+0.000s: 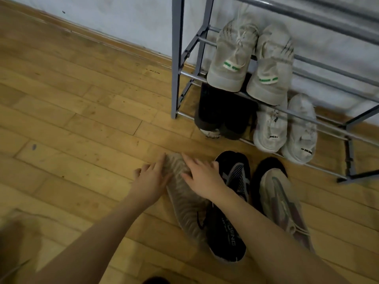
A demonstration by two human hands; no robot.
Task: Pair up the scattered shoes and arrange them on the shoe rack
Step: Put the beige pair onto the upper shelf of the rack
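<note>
Head view: looks down on a wooden plank floor (82, 124) with the rack against the wall at its far right.
Rack: grey metal tube shoe rack (176, 58); its middle shelf carries a pair of pale grey sneakers with green tabs (233, 56), the bottom shelf a dark pair (223, 111) beside a white pair (270, 128).
Loose shoes: three lie on the floor just in front of the rack — a beige ribbed knit sneaker (184, 199), touching it a black mesh sneaker with white lettering (227, 228), and near that a grey and mauve sneaker (285, 203).
Left hand (150, 181): fingers spread and straight, lying against the left side of the beige toe, holding nothing.
Right hand (202, 179): fingers spread flat over the toe's right side, not closed round it.
Handling: the knit upper looks soft and light and would likely cave in under a squeeze; the sole edge or heel collar seems the firmer hold.
Risk: the black lace trailing by the beige collar could snag.
</note>
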